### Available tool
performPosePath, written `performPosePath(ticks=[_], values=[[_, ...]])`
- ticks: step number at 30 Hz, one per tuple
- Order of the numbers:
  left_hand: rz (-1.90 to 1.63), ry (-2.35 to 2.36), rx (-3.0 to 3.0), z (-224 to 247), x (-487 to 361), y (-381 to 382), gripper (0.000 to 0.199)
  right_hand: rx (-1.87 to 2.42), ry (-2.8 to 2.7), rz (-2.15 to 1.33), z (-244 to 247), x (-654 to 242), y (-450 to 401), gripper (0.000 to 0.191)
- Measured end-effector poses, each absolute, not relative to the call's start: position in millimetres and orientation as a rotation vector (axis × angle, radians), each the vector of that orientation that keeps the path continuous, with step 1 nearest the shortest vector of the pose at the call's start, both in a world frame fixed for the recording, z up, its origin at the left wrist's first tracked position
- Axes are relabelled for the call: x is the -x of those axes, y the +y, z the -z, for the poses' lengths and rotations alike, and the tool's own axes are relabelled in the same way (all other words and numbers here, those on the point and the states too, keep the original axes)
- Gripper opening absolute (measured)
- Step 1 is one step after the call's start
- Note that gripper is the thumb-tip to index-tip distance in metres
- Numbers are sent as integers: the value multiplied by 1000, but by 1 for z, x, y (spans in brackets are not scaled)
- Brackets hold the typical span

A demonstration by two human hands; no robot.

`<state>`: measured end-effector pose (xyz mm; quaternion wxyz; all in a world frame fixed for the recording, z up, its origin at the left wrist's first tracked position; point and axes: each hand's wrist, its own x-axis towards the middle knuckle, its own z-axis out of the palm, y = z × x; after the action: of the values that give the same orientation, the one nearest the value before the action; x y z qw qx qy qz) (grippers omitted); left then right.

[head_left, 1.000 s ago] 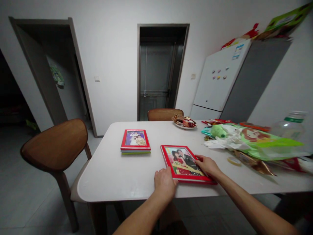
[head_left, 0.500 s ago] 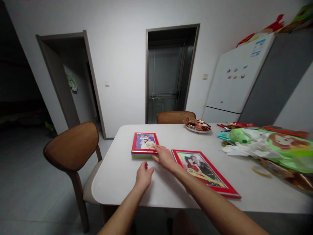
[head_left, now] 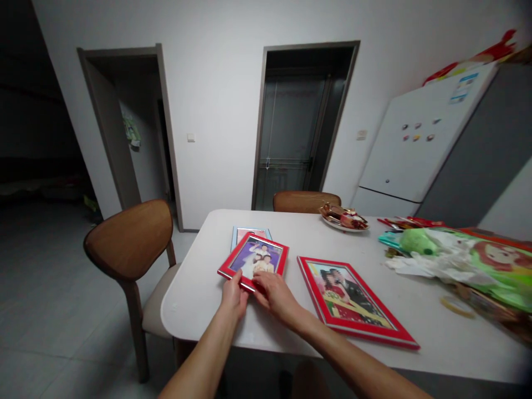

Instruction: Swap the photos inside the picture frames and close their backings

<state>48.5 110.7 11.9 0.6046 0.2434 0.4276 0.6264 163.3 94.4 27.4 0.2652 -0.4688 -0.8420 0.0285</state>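
Note:
A red picture frame [head_left: 258, 256] with a photo on a purple background is tilted up at its near edge. My left hand [head_left: 233, 296] grips it at the near left part of that edge, thumb on top. My right hand [head_left: 272, 293] pinches the same edge close beside, fingers over the front. Behind and partly under it, a light blue picture frame [head_left: 238, 235] lies on the table, mostly covered. To the right of my right hand rests a larger red picture frame [head_left: 353, 296], flat, its photo facing up.
The white table [head_left: 191, 288] has rounded corners. Brown chairs stand at its left [head_left: 133, 244] and far side [head_left: 306, 201]. A plate of wrapped items [head_left: 344, 219] sits at the back. Green and white bags [head_left: 453, 255] and a tape roll [head_left: 457, 306] lie right. A refrigerator [head_left: 419, 149] stands beyond.
The smaller red frame has been lifted off the stack and turned, drawn toward me, uncovering the light blue frame. My left hand has moved from the bare table onto its edge; my right hand holds it too.

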Motion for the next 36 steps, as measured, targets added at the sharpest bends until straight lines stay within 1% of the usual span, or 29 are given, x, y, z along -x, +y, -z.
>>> performPosePath(ticks=[2, 3, 5, 8, 9, 13, 16, 18, 20, 22, 28, 31, 36], values=[[-1515, 970, -583, -14, -47, 103, 7, 1219, -2136, -215, -29, -164, 85, 27], [-1537, 962, -613, -16, -45, 96, 7, 1227, -2039, -280, -32, -166, 82, 31], [-1559, 948, -695, -24, -42, 80, 11, 1251, -1829, -442, -41, -170, 77, 41], [-1573, 937, -861, -42, -36, 49, 18, 1233, -1526, -756, -57, -175, 66, 50], [-1576, 949, -972, -48, -34, 38, 20, 1214, -1433, -851, -62, -176, 60, 53], [-1505, 1106, -1807, -62, -26, -2, 33, 1064, -1152, -1178, -74, -181, 37, 61], [-1351, 1102, -2287, -54, -24, -20, 44, 976, -1063, -1367, -72, -187, 28, 59], [-1213, 1074, -2540, -43, -25, -25, 45, 1028, -1067, -1402, -65, -192, 28, 61], [-1094, 1085, -2709, -29, -29, -26, 41, 1138, -1125, -1376, -54, -196, 32, 68], [-1014, 1114, -2809, -16, -35, -25, 37, 1261, -1249, -1260, -39, -199, 38, 70], [-867, 1148, -2908, 4, -46, -23, 32, 1540, -1738, -601, -6, -209, 49, 47], [-812, 1163, -2903, 6, -47, -23, 32, 1629, -1895, -417, -3, -210, 49, 44], [-783, 1160, -2833, 5, -50, -24, 32, 1680, -2020, -233, -2, -209, 50, 43]])
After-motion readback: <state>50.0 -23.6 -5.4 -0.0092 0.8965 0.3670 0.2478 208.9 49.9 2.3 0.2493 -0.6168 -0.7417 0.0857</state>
